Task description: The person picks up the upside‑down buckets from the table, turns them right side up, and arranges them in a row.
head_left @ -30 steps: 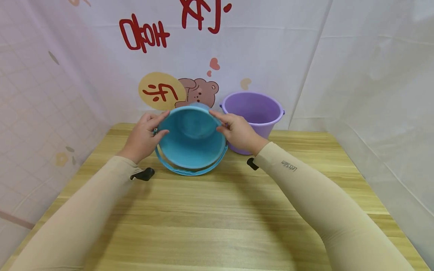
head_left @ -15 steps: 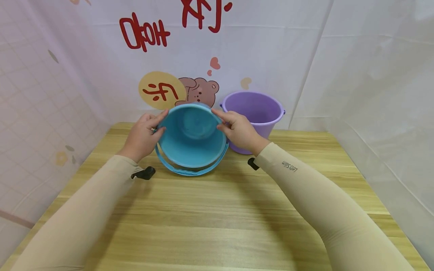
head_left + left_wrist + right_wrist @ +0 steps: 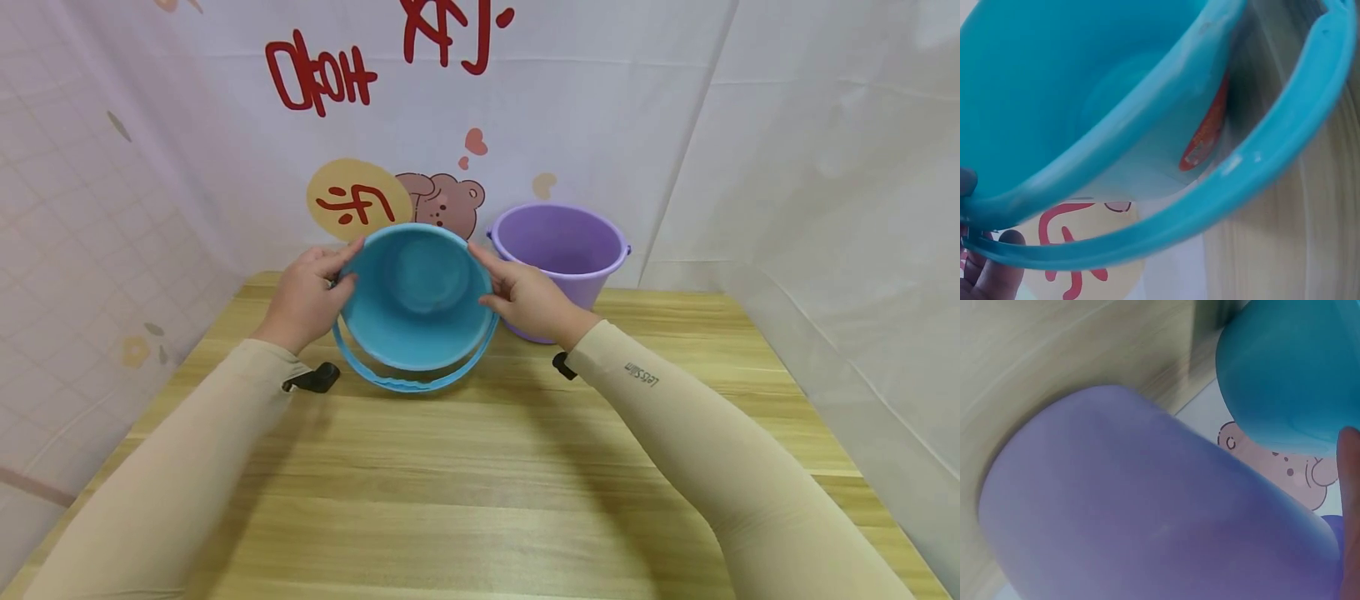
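A blue bucket (image 3: pixel 420 325) is tilted in the head view, its mouth facing me and its inside showing nothing in it. My left hand (image 3: pixel 306 298) grips the rim on the left side, thumb at the mouth. On the other side my right hand (image 3: pixel 534 298) holds the rim between thumb and fingers. The blue handle (image 3: pixel 1210 209) hangs below the mouth, and an orange-red label (image 3: pixel 1207 134) shows on the outer wall in the left wrist view. Close behind my right hand stands a purple bucket (image 3: pixel 581 289), upright, its wall (image 3: pixel 1147 500) large in the right wrist view.
Both buckets are at the back of a wooden table (image 3: pixel 420 483). A white printed cloth (image 3: pixel 600 108) with red characters and a cartoon bear (image 3: pixel 450 204) hangs behind it. More white cloth (image 3: pixel 840 167) closes in the right side, and patterned cloth (image 3: pixel 67 250) the left.
The blue bucket has moved slightly left and tipped a little further toward me, its mouth showing wider. Both hands keep their hold on the rim. The purple bucket has stayed in place.
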### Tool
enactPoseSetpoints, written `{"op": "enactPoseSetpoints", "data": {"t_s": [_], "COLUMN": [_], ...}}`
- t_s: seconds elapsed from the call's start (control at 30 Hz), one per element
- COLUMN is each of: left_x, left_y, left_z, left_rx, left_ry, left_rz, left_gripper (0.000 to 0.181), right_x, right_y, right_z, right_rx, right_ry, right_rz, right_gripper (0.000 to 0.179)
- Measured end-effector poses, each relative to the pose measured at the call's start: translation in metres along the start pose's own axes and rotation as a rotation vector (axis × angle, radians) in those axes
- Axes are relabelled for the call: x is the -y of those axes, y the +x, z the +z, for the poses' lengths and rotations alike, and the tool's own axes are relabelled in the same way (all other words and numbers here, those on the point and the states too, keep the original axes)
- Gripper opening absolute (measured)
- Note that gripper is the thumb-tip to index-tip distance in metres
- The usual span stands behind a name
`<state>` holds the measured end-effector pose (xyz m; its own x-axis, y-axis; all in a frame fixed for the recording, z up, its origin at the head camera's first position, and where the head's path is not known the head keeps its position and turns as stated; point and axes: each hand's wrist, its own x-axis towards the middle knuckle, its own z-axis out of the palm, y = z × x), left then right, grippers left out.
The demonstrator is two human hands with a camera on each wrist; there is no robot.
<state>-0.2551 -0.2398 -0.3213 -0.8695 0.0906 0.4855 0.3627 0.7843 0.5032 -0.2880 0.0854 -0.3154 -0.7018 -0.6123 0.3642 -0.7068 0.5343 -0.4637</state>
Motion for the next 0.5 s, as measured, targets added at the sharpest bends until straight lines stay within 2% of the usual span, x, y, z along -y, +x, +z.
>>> {"op": "enactPoseSetpoints", "data": {"t_s": [0.27,0.5], "left_x": [-0.0034,-0.0033], "left_y": [0.0027,0.0017], "left_z": [-0.0066,-0.0058], "left_rx": [0.012,0.025], "left_ry": [0.001,-0.033], "left_rz": [-0.028,-0.034], "left_gripper": [0.05,0.051], "right_x": [0.0043,0.0082], "right_y": [0.0005,0.0044], "right_z": [-0.0012,-0.0057], "right_rx": [0.007,0.029], "right_ry": [0.114,0.217], "right_rz": [0.052,0.096], "right_gripper": [0.077,0.073]}}
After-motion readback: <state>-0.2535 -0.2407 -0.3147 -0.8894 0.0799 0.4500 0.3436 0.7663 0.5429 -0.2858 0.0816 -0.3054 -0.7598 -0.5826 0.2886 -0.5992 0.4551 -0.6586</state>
